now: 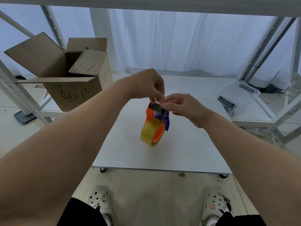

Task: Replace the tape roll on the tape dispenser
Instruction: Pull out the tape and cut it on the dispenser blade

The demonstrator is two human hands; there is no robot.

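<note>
Two hands pinch one tape dispenser.

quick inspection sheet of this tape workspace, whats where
surface: white table on casters
job's things: orange dispenser standing upright, yellow tape roll mounted on it
clutter: open cardboard box left of the table; clear plastic tub on the shelf at right
fingers: left hand and right hand both pinch at the dispenser's top
cables: nothing seen
surroundings: white curtain behind, metal shelf frame at right
</note>
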